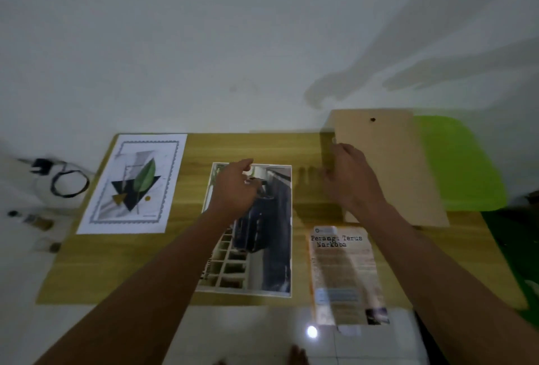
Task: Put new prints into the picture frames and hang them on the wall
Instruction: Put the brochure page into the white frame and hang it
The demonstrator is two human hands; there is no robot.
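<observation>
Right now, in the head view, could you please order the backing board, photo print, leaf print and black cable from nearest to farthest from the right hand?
1. backing board, its left edge in the right hand.
2. photo print, just left.
3. leaf print, left end of the table.
4. black cable, beyond the table's left edge.

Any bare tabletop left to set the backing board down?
Bare wood: the strip between the leaf print and the photo print, and the near-left corner of the table below the leaf print. Crowded on the right: leaflet, backing board gripped by the right hand.
</observation>
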